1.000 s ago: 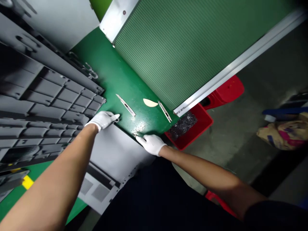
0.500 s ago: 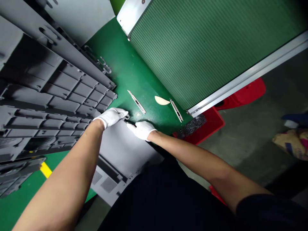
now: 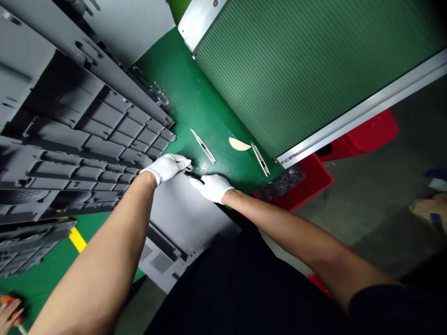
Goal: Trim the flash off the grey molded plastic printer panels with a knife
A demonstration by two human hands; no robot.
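A grey plastic panel point(image 3: 185, 211) lies against my body, its far end between my hands. My left hand point(image 3: 167, 167), in a white glove, is closed on that far end, beside a small grey loop at the corner. My right hand point(image 3: 213, 187), also gloved in white, is closed around a slim tool with a dark part; the fingers hide most of it. Its tip meets the panel's end near my left fingertips. Beyond my hands, a utility knife point(image 3: 203, 146) lies on the green table point(image 3: 216, 121).
A second knife point(image 3: 260, 159) and a cream half-round piece point(image 3: 239, 144) lie near the ribbed green conveyor belt point(image 3: 314, 70). Grey ribbed panels point(image 3: 104, 121) stand at left. A red bin point(image 3: 314, 184) holds small dark pieces. Another person's hand point(image 3: 10, 316) holds something orange at lower left.
The view has shifted slightly, so most things sit a little further right. Both my hands keep their place at the panel's end. Another person's hand has come into view at lower left.
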